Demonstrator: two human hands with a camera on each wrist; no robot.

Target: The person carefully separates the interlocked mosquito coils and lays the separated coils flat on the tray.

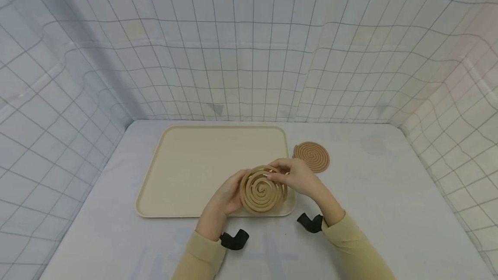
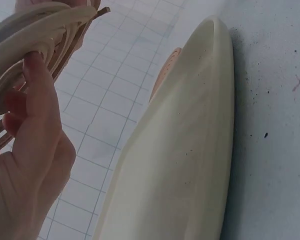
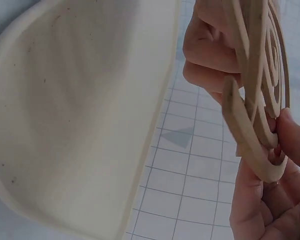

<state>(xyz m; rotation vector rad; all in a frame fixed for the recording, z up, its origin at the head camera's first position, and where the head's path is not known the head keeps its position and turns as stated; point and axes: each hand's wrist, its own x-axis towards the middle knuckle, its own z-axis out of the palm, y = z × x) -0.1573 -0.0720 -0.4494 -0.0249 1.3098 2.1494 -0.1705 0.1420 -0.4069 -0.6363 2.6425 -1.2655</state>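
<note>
A pale tan mosquito coil (image 1: 256,204) is held up over the front right of a cream tray (image 1: 186,172). My left hand (image 1: 226,195) grips its left edge, with the thumb on the coil (image 2: 40,25) in the left wrist view. On the far right side, my right hand (image 1: 298,177) pinches an outer turn between thumb and fingers. In the right wrist view, the turns of the coil (image 3: 255,142) are spread apart, and a loose outer end sticks out towards the tray.
A browner mosquito coil (image 1: 311,157) lies flat on the white table (image 1: 373,193), just right of the tray. Dark specks (image 3: 14,180) dot the tray's surface. Grid-lined white sheets (image 1: 253,55) rise behind and at both sides. A black wrist device (image 1: 235,240) sits at each wrist.
</note>
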